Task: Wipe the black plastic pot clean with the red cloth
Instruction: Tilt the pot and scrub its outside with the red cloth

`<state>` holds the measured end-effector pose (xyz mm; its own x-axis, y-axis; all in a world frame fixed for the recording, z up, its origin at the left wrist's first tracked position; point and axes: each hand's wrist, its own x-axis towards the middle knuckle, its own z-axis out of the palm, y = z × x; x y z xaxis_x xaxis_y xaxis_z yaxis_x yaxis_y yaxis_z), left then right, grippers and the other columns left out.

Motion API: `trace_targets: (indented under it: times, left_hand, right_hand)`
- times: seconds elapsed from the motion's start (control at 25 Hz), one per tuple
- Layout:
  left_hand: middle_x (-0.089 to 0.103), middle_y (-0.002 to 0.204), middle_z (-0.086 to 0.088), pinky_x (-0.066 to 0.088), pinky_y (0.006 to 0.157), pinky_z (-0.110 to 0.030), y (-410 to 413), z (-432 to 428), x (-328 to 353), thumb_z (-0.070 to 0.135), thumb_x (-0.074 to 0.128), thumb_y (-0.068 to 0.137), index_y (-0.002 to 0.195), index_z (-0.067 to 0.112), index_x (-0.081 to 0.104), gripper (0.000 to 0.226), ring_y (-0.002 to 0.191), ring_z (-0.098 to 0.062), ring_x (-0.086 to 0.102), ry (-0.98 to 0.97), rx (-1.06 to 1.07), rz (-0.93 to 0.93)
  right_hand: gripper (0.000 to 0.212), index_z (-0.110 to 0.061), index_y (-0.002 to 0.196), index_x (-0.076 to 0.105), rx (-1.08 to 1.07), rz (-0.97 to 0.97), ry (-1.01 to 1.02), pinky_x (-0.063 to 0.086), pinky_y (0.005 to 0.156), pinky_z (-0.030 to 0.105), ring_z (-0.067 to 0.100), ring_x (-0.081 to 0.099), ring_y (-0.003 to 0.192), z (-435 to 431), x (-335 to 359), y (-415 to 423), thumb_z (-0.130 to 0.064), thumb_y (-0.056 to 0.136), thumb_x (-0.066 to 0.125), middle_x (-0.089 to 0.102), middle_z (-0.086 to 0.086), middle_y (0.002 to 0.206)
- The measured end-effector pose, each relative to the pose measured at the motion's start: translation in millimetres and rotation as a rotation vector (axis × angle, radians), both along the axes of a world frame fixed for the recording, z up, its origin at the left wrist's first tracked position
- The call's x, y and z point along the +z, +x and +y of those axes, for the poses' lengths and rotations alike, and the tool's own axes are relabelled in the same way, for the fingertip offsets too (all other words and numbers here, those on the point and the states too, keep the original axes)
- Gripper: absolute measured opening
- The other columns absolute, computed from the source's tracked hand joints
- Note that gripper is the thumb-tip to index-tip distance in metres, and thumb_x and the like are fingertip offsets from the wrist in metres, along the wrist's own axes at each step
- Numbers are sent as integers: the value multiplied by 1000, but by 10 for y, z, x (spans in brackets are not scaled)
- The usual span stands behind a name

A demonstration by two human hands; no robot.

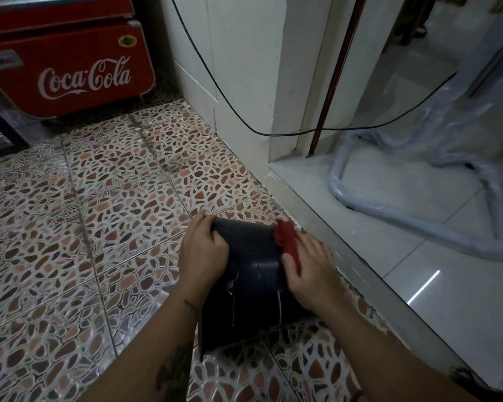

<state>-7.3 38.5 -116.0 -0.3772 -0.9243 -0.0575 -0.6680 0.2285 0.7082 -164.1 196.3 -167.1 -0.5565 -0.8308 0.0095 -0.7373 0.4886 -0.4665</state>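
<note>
Pebble-tile floor (99,198) open leftward, white step (317,216) just right, left hand (202,253) gripping black pot (251,274), right hand (310,271) pressing red cloth (286,237) on its side

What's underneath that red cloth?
The red cloth lies against the black plastic pot, pressed by the right hand. The pot's surface beneath it is hidden.

Smooth black plastic pot (251,274), fuzzy red cloth (286,237)

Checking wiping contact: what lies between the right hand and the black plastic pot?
The red cloth, pressed by the right hand onto the black plastic pot; head view.
</note>
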Motion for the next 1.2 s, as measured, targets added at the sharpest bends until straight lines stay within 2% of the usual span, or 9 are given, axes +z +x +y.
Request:
trace_targets:
  times: [0.2, 0.28, 0.44, 0.56, 0.72, 0.88, 1.0, 1.08, 1.2]
  left_hand:
    - [32, 160, 5, 17, 120, -36, 22, 49, -22, 14, 39, 97, 149, 19, 43, 52, 147, -15, 25, 45, 50, 88]
    - [31, 160, 4, 17, 121, -36, 12, 17, -37, 14, 38, 98, 150, 18, 41, 53, 147, -15, 24, 48, 47, 67]
    - [34, 159, 0, 17, 121, -35, -10, -67, -33, 16, 39, 95, 149, 13, 42, 54, 147, -16, 26, 9, 22, -46]
    - [38, 157, -1, 20, 120, -39, -32, -112, -18, 19, 40, 92, 146, 13, 45, 55, 145, -18, 29, -34, -20, -124]
    - [44, 153, -3, 28, 117, -43, -83, -137, 56, 17, 40, 91, 144, 15, 48, 54, 141, -23, 36, 19, -3, -91]
    - [49, 147, -5, 33, 111, -41, -136, -144, 91, 9, 42, 86, 141, 16, 51, 57, 136, -26, 41, 160, 144, 21]
    - [46, 150, -7, 33, 113, -42, -171, -168, 89, 7, 43, 83, 144, 16, 48, 62, 138, -27, 39, 244, 207, 34]
    - [46, 150, -8, 34, 109, -39, -191, -222, 82, 8, 44, 84, 145, 17, 48, 61, 136, -28, 42, 295, 239, 57]
    - [49, 148, -8, 42, 99, -33, -206, -290, 72, 8, 46, 83, 145, 19, 48, 63, 125, -27, 50, 337, 246, 89]
  right_hand:
    - [57, -21, 153, 41, -203, -38, 202, 17, 121, 57, 27, 34, 146, -235, -11, -248, -45, 104, 25, 44, 4, 158]
    - [59, -18, 147, 47, -179, -10, 233, 18, 120, 56, 28, 34, 145, -466, 61, -151, -47, 102, 23, 46, 6, 156]
    - [67, -20, 154, 41, 102, 7, 19, 5, 126, 51, 20, 26, 151, -602, 104, 417, -53, 98, 23, 39, 2, 162]
    - [63, -23, 156, 37, 173, 69, -76, 5, 126, 49, 20, 25, 152, -384, -10, 521, -52, 100, 32, 37, 1, 164]
    - [61, -25, 154, 39, -39, 77, -23, 15, 123, 55, 21, 33, 147, -29, -74, 116, -52, 101, 27, 43, 0, 158]
    - [57, -29, 156, 33, -151, -90, 179, 5, 122, 60, 21, 24, 151, -243, 25, -167, -48, 104, 24, 35, -2, 163]
    - [62, -26, 158, 31, -11, -120, 207, -2, 124, 57, 17, 16, 154, -632, 174, 114, -51, 102, 19, 26, -1, 168]
    - [69, -28, 161, 25, 147, -114, 70, -11, 124, 52, 12, 6, 156, -594, 181, 516, -54, 98, 18, 17, -6, 171]
    - [67, -35, 162, 17, 255, -76, -26, -14, 123, 50, 9, -5, 156, -300, 98, 679, -54, 98, 22, 7, -9, 172]
